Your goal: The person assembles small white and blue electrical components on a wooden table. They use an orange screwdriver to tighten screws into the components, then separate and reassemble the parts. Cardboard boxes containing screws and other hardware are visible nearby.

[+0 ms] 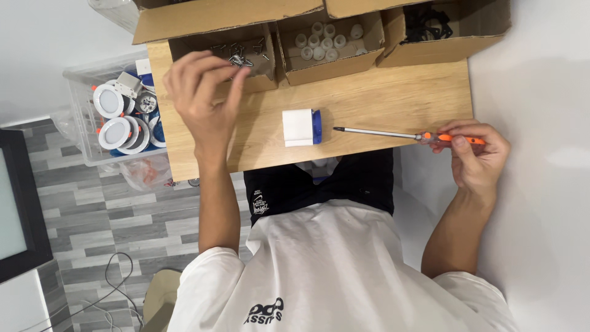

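My left hand (203,92) is raised over the wooden table (381,98), its fingertips pinching small metal screws (239,60) just above the left cardboard box (258,77) that holds more screws. My right hand (476,154) grips the orange handle of a screwdriver (399,134) at the table's right edge, the metal shaft pointing left. A small white and blue block (301,127) lies on the table between my hands, just left of the screwdriver tip.
A middle cardboard box (329,64) holds several white cylindrical parts; a right box (430,52) holds black parts. A clear plastic bin (83,117) with round white light fittings stands left of the table. Grey plank floor with cables lies below.
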